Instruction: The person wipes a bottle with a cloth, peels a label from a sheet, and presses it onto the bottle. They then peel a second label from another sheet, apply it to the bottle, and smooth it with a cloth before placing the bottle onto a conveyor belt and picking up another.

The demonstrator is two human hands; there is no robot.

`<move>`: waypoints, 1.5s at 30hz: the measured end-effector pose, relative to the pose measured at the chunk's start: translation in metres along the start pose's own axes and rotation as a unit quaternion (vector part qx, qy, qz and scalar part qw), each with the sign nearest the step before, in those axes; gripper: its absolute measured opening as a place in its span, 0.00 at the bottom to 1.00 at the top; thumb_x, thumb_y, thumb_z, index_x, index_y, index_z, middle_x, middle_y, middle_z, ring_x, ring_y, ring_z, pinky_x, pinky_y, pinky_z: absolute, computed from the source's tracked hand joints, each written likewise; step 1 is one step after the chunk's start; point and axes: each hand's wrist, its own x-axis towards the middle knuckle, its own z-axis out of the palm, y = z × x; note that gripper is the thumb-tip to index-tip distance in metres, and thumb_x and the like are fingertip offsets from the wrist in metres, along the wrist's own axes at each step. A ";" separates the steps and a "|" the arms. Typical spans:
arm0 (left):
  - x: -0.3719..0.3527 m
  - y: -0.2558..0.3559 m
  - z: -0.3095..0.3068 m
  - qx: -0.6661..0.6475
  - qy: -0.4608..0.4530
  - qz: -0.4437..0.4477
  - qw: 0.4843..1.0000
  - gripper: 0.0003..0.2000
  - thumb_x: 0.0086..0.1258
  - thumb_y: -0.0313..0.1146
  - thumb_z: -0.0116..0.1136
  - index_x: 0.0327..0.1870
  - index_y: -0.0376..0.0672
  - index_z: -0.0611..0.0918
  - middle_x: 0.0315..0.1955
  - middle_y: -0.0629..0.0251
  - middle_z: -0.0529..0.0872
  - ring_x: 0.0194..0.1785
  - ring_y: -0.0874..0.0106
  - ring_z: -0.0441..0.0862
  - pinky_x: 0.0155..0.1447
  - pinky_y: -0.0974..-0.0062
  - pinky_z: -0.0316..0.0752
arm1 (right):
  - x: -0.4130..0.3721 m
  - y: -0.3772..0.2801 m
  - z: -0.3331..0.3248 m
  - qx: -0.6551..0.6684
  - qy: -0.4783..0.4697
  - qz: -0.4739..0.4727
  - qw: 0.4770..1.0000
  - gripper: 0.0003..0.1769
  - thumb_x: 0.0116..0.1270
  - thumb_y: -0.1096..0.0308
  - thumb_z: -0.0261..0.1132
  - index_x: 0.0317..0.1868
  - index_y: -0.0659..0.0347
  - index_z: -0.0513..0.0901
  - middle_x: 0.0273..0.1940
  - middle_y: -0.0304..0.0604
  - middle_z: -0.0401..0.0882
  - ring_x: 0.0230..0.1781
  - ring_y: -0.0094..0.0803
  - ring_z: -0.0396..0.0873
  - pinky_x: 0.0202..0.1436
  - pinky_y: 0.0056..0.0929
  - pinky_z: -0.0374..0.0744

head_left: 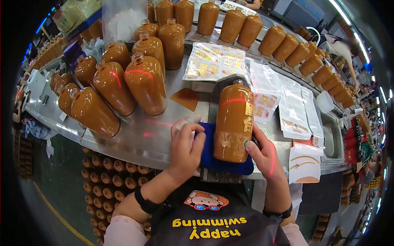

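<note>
A glossy brown bottle (233, 119) with gold lettering down its right side and a raised pattern near its base lies on a dark stand (216, 175) padded with a blue cloth (207, 153). My right hand (266, 158) grips the lower right side of this bottle, thumb on its front and fingers behind. To its left, my left hand (186, 145) is closed with curled fingers, apart from the bottle. Something whitish shows at those fingers, and I cannot tell what it is. Red laser lines cross the bottle and my right hand.
Several brown bottles (145, 84) stand at the left of the metal table (135, 141). Gold decal sheets (215, 61) lie behind the stand; more sheets (293, 112) lie right, near a sink (333, 137). A bottle row (272, 40) curves along the back, where a person (338, 47) stands.
</note>
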 end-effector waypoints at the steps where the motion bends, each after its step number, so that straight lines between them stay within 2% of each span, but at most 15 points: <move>1: -0.006 0.021 -0.004 0.057 0.012 0.130 0.990 0.13 0.70 0.37 0.59 0.52 0.44 0.81 0.50 0.58 0.83 0.64 0.58 0.71 0.73 0.51 0.54 | 0.000 -0.001 0.000 -0.003 0.000 -0.001 1.000 0.41 0.73 0.52 0.62 0.74 0.73 0.59 0.67 0.58 0.70 0.71 0.42 0.66 0.74 0.37 0.61; 2: -0.012 0.034 -0.003 0.111 0.022 0.254 0.961 0.17 0.69 0.37 0.59 0.57 0.44 0.81 0.45 0.60 0.85 0.65 0.56 0.70 0.74 0.49 0.51 | 0.000 -0.002 0.001 -0.004 0.001 0.000 1.000 0.41 0.73 0.52 0.62 0.74 0.73 0.59 0.67 0.58 0.69 0.71 0.42 0.66 0.74 0.37 0.61; 4: -0.022 0.040 0.007 0.169 -0.063 0.324 0.929 0.24 0.70 0.40 0.58 0.67 0.44 0.76 0.56 0.56 0.81 0.74 0.54 0.64 0.78 0.48 0.44 | 0.000 -0.004 0.000 -0.012 -0.003 0.003 1.000 0.41 0.73 0.51 0.62 0.74 0.73 0.59 0.68 0.58 0.69 0.72 0.42 0.65 0.74 0.37 0.61; 8: -0.028 0.019 0.012 0.187 -0.035 0.284 0.940 0.27 0.77 0.45 0.50 0.70 0.34 0.69 0.65 0.45 0.73 0.73 0.49 0.65 0.78 0.45 0.42 | 0.000 -0.001 0.001 0.000 -0.005 -0.001 1.000 0.41 0.73 0.51 0.62 0.74 0.73 0.59 0.68 0.58 0.68 0.72 0.42 0.65 0.74 0.38 0.61; 12: -0.026 0.017 0.007 0.197 -0.034 0.230 0.952 0.35 0.73 0.47 0.56 0.72 0.29 0.64 0.67 0.43 0.70 0.74 0.46 0.62 0.76 0.42 0.45 | 0.000 0.002 0.000 0.007 -0.002 -0.001 1.000 0.41 0.73 0.52 0.63 0.74 0.73 0.59 0.69 0.58 0.68 0.72 0.42 0.64 0.75 0.38 0.61; 13: -0.023 0.018 0.008 0.212 -0.051 0.213 0.952 0.42 0.68 0.51 0.61 0.72 0.27 0.60 0.67 0.43 0.69 0.74 0.45 0.61 0.75 0.40 0.45 | 0.000 0.002 0.000 0.009 -0.002 -0.003 1.000 0.41 0.73 0.52 0.63 0.74 0.73 0.59 0.69 0.58 0.68 0.72 0.42 0.64 0.75 0.38 0.61; 17: -0.006 0.022 0.014 0.232 -0.042 0.216 0.948 0.47 0.62 0.55 0.65 0.74 0.28 0.59 0.66 0.38 0.68 0.72 0.40 0.61 0.73 0.35 0.46 | -0.001 0.003 0.000 0.013 0.000 -0.008 1.000 0.40 0.72 0.54 0.63 0.74 0.72 0.60 0.67 0.58 0.69 0.71 0.41 0.66 0.74 0.37 0.62; 20: -0.014 0.000 0.015 0.189 -0.074 0.158 0.966 0.47 0.63 0.55 0.65 0.74 0.29 0.59 0.66 0.41 0.69 0.73 0.41 0.59 0.74 0.36 0.42 | -0.001 0.001 -0.003 0.013 0.002 -0.022 1.000 0.39 0.72 0.55 0.63 0.74 0.71 0.60 0.66 0.57 0.70 0.70 0.41 0.67 0.73 0.38 0.63; 21: -0.013 0.007 0.010 0.245 -0.086 0.160 0.952 0.48 0.63 0.56 0.64 0.74 0.30 0.58 0.67 0.43 0.68 0.75 0.43 0.56 0.75 0.37 0.39 | 0.000 0.001 -0.004 0.011 0.003 -0.026 1.000 0.39 0.72 0.56 0.63 0.74 0.71 0.61 0.66 0.57 0.71 0.70 0.41 0.67 0.73 0.38 0.64; 24: -0.008 0.034 0.012 0.252 -0.024 0.199 0.947 0.48 0.64 0.57 0.63 0.74 0.30 0.57 0.68 0.45 0.68 0.76 0.44 0.53 0.75 0.38 0.38 | -0.002 0.003 -0.007 0.023 0.001 -0.030 0.999 0.37 0.72 0.57 0.63 0.73 0.70 0.62 0.66 0.57 0.71 0.70 0.41 0.68 0.72 0.38 0.65; 27: -0.004 0.027 0.012 0.274 -0.064 0.232 0.931 0.48 0.65 0.58 0.62 0.75 0.29 0.56 0.68 0.44 0.68 0.75 0.43 0.54 0.76 0.39 0.39 | -0.003 0.002 -0.008 0.055 0.009 -0.031 0.998 0.34 0.73 0.59 0.63 0.71 0.70 0.65 0.65 0.56 0.72 0.68 0.40 0.70 0.70 0.38 0.68; 33: -0.007 0.015 0.011 0.228 -0.073 0.182 0.954 0.50 0.65 0.61 0.61 0.74 0.27 0.56 0.69 0.42 0.66 0.75 0.45 0.55 0.76 0.42 0.42 | -0.007 0.013 -0.017 0.034 0.015 -0.012 0.999 0.26 0.72 0.68 0.62 0.68 0.65 0.71 0.65 0.48 0.72 0.66 0.35 0.70 0.69 0.33 0.68; 37: -0.005 0.013 0.011 0.234 -0.093 0.190 0.949 0.51 0.65 0.61 0.61 0.74 0.27 0.54 0.68 0.40 0.66 0.75 0.44 0.55 0.76 0.42 0.42 | -0.008 0.007 -0.021 -0.077 0.093 -0.114 0.986 0.25 0.69 0.76 0.60 0.67 0.63 0.73 0.66 0.50 0.72 0.66 0.37 0.71 0.67 0.31 0.68; 40: -0.006 0.002 0.014 0.176 -0.100 0.184 0.962 0.52 0.64 0.62 0.60 0.75 0.26 0.53 0.68 0.39 0.65 0.75 0.44 0.55 0.76 0.42 0.41 | -0.011 -0.002 -0.023 -0.118 0.134 -0.170 0.969 0.28 0.64 0.82 0.60 0.66 0.60 0.74 0.68 0.54 0.69 0.63 0.43 0.74 0.60 0.32 0.76; 45: -0.002 0.023 0.011 0.237 -0.080 0.226 0.941 0.52 0.65 0.63 0.58 0.75 0.25 0.51 0.68 0.37 0.65 0.75 0.43 0.56 0.77 0.42 0.41 | -0.017 -0.003 -0.017 -0.198 0.089 -0.249 0.944 0.33 0.58 0.85 0.59 0.66 0.58 0.75 0.68 0.61 0.66 0.64 0.56 0.71 0.66 0.42 0.73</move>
